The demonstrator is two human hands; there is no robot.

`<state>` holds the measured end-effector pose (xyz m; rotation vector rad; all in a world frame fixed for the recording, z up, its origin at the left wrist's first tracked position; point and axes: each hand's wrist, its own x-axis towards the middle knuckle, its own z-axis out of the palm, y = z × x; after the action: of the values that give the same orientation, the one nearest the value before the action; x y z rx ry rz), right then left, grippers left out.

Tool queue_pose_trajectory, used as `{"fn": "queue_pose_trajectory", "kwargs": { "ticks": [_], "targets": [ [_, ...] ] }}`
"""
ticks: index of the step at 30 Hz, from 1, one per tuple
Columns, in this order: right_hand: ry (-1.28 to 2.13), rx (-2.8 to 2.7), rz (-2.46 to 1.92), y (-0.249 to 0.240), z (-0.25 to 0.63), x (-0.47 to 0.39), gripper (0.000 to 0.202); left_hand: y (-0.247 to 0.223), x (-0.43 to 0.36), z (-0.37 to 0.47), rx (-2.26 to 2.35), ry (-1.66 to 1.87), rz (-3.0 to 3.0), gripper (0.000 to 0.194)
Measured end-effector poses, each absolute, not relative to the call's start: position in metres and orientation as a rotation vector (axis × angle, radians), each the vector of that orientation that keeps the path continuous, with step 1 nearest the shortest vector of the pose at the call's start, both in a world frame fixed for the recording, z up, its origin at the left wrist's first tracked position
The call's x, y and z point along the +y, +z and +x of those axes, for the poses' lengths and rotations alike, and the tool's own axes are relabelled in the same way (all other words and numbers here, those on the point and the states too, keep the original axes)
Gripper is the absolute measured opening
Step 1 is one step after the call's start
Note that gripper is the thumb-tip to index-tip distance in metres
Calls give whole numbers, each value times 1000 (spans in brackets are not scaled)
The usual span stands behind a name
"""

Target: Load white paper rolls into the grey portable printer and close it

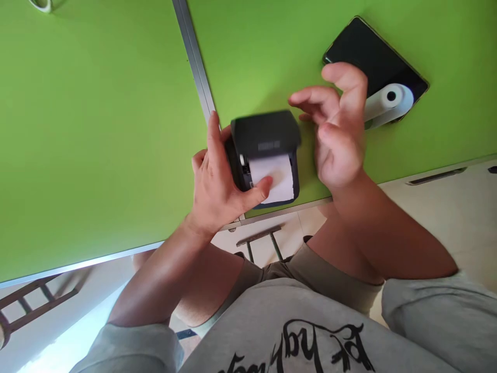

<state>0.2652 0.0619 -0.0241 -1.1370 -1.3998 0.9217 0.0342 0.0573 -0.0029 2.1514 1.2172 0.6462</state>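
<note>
A small black receipt printer is held over the green table, near its front edge. Its lid stands raised, and white paper lies across the opening below. My left hand grips the printer from the left side, with the thumb lying over the paper. To the right of the printer, my right hand is apart from it, fingers spread and partly curled, holding nothing. The lid is slightly blurred.
A black phone lies at the right, with a white paper roll by its lower corner. A metal strip joins two green table panels. A white ring-shaped thing shows at the top left.
</note>
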Motion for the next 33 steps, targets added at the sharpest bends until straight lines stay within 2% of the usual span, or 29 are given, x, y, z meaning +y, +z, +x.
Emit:
{"fn": "queue_pose_trajectory", "kwargs": {
  "ticks": [4, 7, 12, 18, 24, 33],
  "targets": [
    [916, -1332, -990, -23, 264, 61, 46, 0, 56, 35, 1234, 630, 2177, 112],
    [916, -1428, -1001, -16, 263, 58, 35, 4, 55, 37, 1237, 592, 2223, 101],
    [889, -1661, -1081, -5, 263, 54, 41, 12, 52, 40, 1230, 591, 2200, 85],
    [938, -1812, -1083, 3, 266, 57, 37, 17, 50, 43, 1321, 624, 2085, 62],
    [1081, -1840, -1087, 6, 271, 62, 42, 17, 52, 43, 1313, 579, 2111, 58],
    [967, -1968, -1031, 2, 267, 65, 34, 16, 54, 43, 1309, 583, 2121, 57]
  ]
}}
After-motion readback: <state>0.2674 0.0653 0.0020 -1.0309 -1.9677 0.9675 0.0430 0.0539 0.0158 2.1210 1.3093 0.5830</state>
